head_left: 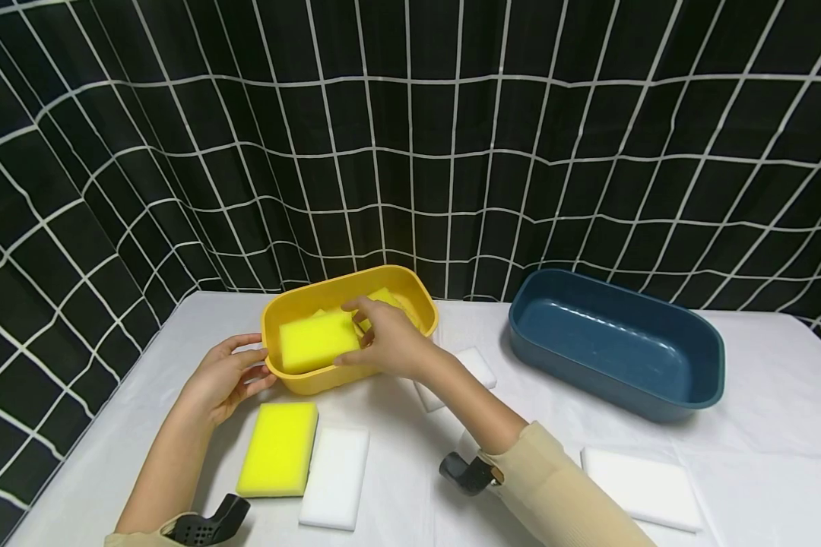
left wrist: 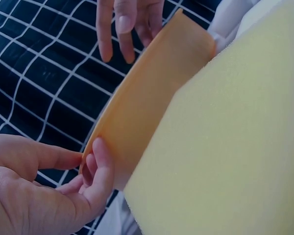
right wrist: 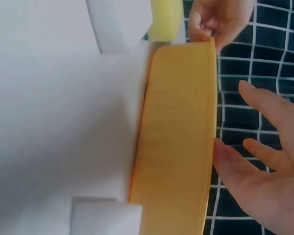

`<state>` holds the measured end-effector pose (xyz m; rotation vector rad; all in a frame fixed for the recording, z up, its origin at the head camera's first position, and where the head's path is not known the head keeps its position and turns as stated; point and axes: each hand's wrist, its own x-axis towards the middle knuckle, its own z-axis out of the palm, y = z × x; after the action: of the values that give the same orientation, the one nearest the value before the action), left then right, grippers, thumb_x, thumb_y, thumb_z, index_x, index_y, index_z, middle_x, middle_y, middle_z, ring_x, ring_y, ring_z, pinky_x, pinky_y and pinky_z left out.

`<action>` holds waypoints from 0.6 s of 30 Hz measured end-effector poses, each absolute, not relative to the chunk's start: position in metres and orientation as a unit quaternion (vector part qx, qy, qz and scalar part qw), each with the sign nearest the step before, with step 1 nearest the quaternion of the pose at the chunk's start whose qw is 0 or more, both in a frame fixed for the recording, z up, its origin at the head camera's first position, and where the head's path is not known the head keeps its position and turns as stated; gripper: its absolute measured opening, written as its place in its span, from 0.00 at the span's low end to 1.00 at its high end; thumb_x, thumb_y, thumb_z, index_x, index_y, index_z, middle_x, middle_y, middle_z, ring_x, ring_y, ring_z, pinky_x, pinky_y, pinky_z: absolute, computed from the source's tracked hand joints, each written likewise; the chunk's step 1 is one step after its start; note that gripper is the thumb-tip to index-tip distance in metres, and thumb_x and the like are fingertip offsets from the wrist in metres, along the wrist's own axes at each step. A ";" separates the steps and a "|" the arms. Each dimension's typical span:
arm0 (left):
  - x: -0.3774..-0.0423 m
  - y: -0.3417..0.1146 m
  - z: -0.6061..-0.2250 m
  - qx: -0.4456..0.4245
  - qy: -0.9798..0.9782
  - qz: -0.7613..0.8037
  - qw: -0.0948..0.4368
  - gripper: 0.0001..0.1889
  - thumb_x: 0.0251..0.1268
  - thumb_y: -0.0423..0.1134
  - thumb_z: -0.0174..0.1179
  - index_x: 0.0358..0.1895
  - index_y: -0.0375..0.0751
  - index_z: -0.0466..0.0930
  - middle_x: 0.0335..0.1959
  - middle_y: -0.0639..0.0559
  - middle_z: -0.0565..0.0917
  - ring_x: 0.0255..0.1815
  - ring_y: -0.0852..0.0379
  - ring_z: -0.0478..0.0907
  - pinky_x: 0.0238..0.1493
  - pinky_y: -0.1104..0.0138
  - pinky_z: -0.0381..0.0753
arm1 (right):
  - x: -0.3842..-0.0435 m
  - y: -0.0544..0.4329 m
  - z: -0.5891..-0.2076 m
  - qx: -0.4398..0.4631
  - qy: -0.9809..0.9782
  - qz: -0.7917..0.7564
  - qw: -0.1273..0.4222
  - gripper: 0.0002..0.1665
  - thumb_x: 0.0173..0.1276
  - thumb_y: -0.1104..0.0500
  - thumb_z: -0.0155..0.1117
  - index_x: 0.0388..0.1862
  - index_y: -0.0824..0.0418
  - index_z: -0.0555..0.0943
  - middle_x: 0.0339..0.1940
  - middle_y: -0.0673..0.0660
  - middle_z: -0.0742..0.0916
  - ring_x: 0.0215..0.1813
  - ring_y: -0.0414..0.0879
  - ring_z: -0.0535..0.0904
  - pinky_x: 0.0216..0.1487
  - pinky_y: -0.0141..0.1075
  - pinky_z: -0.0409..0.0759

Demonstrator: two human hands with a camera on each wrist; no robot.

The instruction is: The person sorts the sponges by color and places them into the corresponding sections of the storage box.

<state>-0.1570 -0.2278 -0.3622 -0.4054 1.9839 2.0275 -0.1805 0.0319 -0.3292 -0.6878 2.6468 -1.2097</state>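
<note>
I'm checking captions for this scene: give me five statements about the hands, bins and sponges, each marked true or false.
1. The left hand holds the yellow bin at one end. True.
2. The blue bin stands left of the yellow bin. False: it stands to the right.
3. A yellow sponge lies beside a white block on the table. True.
4. The right hand lies flat on the table. False: it is at the yellow bin.
5. Yellow sponges lie inside the yellow bin. True.
</note>
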 end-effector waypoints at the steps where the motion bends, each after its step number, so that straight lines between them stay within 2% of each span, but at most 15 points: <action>1: -0.157 -0.228 -0.362 -0.140 0.686 0.700 0.138 0.31 0.83 0.33 0.53 0.81 0.34 0.54 0.43 0.47 0.76 0.32 0.61 0.81 0.39 0.71 0.90 | -0.179 0.032 -0.329 -0.233 0.880 -0.408 0.074 0.43 0.63 0.59 0.82 0.74 0.65 0.73 0.65 0.66 0.82 0.51 0.57 0.84 0.54 0.36 0.85; 10: -0.157 -0.228 -0.363 -0.137 0.685 0.702 0.140 0.30 0.83 0.33 0.53 0.81 0.34 0.54 0.42 0.48 0.77 0.32 0.62 0.81 0.39 0.72 0.90 | -0.160 0.030 -0.325 -0.263 0.861 -0.430 0.073 0.36 0.66 0.61 0.79 0.71 0.65 0.76 0.61 0.64 0.86 0.52 0.54 0.84 0.55 0.37 0.87; 18: -0.157 -0.228 -0.363 -0.136 0.685 0.702 0.139 0.31 0.83 0.33 0.53 0.81 0.34 0.53 0.44 0.46 0.75 0.33 0.61 0.80 0.41 0.71 0.90 | -0.148 0.027 -0.326 -0.302 0.851 -0.423 0.081 0.33 0.66 0.62 0.78 0.68 0.66 0.78 0.56 0.63 0.87 0.49 0.53 0.84 0.54 0.35 0.86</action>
<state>-0.1568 -0.2284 -0.3628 -0.3929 1.9803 2.0282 -0.1481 0.0268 -0.3255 -0.9017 2.5422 -1.2643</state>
